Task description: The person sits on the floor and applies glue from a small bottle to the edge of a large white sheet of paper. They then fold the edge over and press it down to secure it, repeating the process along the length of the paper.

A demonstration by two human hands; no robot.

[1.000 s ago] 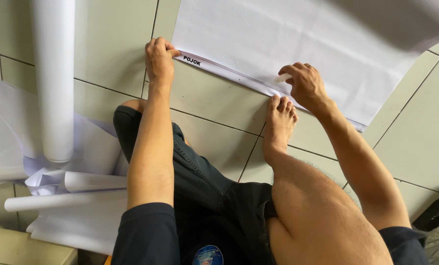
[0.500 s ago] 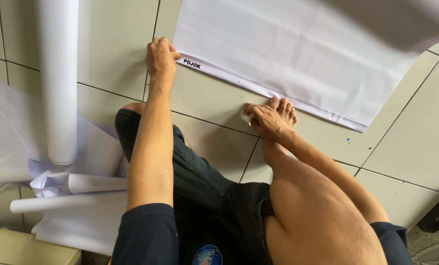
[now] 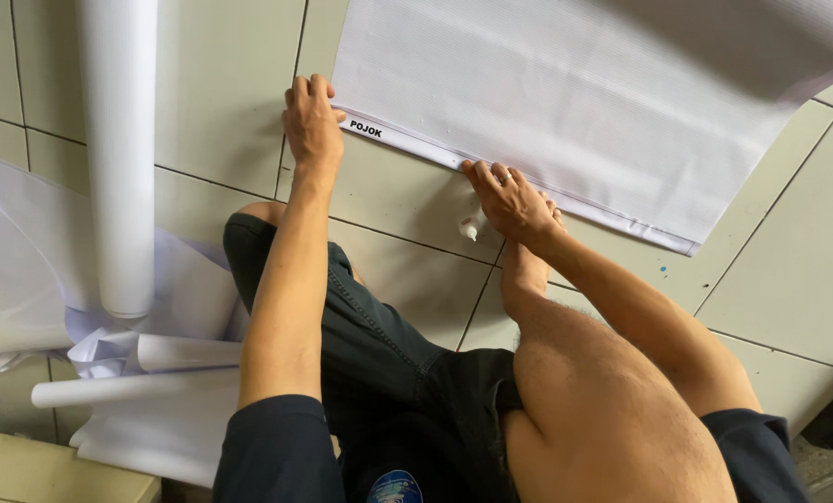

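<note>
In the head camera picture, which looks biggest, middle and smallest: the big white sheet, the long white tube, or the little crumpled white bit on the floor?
1. Big white sheet
2. Long white tube
3. Little crumpled white bit, by far the smallest, beside the right hand.

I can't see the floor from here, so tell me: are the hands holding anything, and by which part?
Both hands press the white sheet at its near hem: left hand at the corner, right hand further along.

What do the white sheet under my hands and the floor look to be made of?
White sheet: likely woven vinyl banner fabric, matte; fine ribbed weave and a hemmed edge show where the left hand and right hand press it. Floor: glazed ceramic tile, pale, with dark grout lines and a soft sheen.
</note>
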